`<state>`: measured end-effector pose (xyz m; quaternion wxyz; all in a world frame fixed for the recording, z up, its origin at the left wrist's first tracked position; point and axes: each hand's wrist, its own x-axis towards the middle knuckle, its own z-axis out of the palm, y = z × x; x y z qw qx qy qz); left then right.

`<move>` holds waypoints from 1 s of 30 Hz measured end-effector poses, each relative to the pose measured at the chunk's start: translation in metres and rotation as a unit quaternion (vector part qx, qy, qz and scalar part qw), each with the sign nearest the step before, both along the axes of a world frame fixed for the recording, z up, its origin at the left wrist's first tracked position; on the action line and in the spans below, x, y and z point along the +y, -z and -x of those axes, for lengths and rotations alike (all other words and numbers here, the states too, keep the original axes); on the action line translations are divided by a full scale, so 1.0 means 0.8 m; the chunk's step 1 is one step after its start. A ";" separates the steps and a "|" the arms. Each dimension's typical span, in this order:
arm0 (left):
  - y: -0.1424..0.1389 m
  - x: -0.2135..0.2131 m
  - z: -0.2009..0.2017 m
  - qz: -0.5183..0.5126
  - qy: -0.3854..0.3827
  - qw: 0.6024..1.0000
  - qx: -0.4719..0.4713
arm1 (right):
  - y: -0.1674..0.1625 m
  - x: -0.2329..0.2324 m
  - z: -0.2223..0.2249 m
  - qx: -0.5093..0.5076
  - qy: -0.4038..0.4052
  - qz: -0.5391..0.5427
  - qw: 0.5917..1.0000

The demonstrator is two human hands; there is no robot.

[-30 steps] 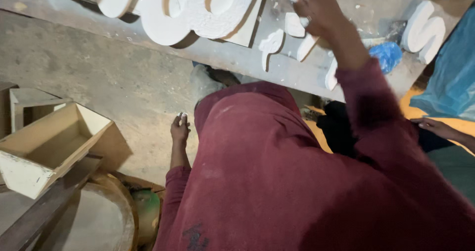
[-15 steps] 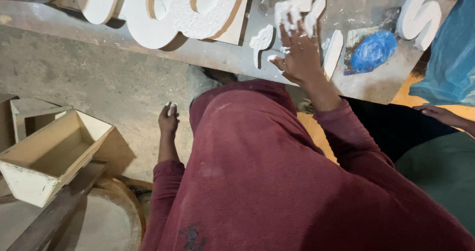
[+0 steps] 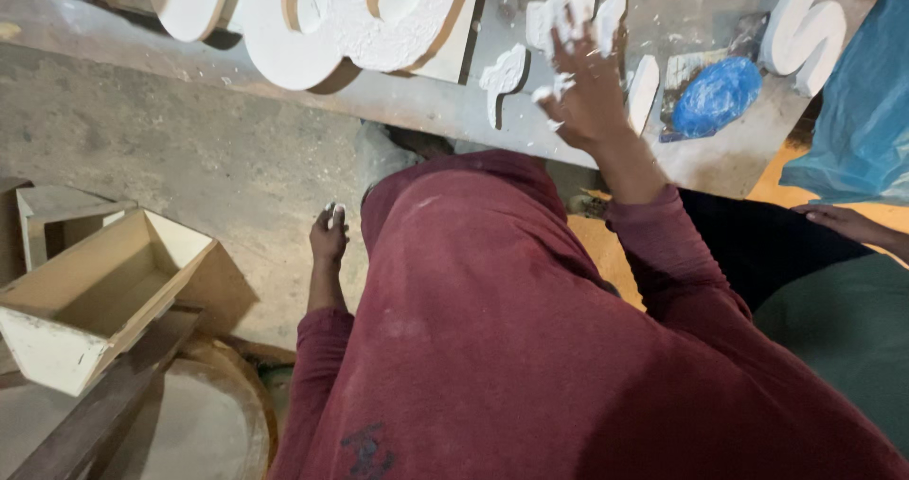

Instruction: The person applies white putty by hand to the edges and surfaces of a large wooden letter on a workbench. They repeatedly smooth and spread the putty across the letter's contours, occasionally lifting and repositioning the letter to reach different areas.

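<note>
My right hand (image 3: 587, 92) is stretched out over a grey board (image 3: 417, 97). Its fingers are spread and smeared with white paste, and they hold nothing. Small white cut-out pieces (image 3: 507, 73) lie just beside the hand, one of them a narrow strip (image 3: 644, 87). My left hand (image 3: 329, 237) hangs low next to my maroon-clad knee (image 3: 454, 215), above the concrete floor. White paste shows on its fingertips, the fingers are loose, and nothing is in them.
Large white letter shapes (image 3: 341, 16) with brown edges lie on the board's far side, and a curved white one (image 3: 805, 30) lies at the right. A crumpled blue bag (image 3: 715, 97) lies beside it. An open wooden box (image 3: 95, 300) sits at the left. Another person's hand (image 3: 852, 222) rests at the right.
My right hand has drawn back from the far white pieces toward me and spread its fingers. The left hand has stayed low by my knee. The view has shifted slightly.
</note>
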<state>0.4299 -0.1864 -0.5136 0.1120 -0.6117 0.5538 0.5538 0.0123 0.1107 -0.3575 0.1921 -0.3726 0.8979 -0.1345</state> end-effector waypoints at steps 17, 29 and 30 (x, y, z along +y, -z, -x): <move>-0.002 0.009 0.004 0.005 -0.021 1.000 -0.011 | -0.003 -0.014 0.024 0.055 -0.065 -0.060 0.995; -0.006 0.010 0.006 0.002 -0.023 1.000 -0.011 | -0.018 -0.023 0.035 0.048 -0.127 -0.124 0.983; -0.007 0.010 0.006 0.002 -0.025 1.000 -0.013 | -0.013 -0.018 0.038 0.043 -0.125 -0.106 0.986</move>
